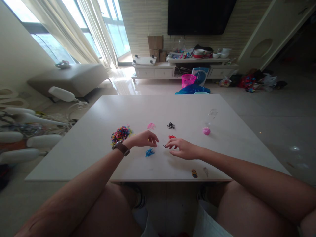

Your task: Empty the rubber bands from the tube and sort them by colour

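Small rubber bands lie in colour groups on the white table (133,108). My right hand (182,149) has a black rubber band (164,146) at its fingertips, the thumb held apart below. Just beyond it is a red pile (171,136), partly hidden by the fingers. My left hand (145,138) hangs palm down with bent, slightly parted fingers; nothing shows in them, and a bit of yellow lies under them. Around it are a blue pile (149,152), a pink pile (151,126) and a large mixed-colour heap (121,135). A black pile (171,125) sits farther back.
On the right of the table are a pink ball-like object (206,131) and a clear plastic piece (212,112). A cartoon-figure piece (194,173) lies near the front edge. Beyond the table stand a pink basket (188,80) and a low cabinet (164,73).
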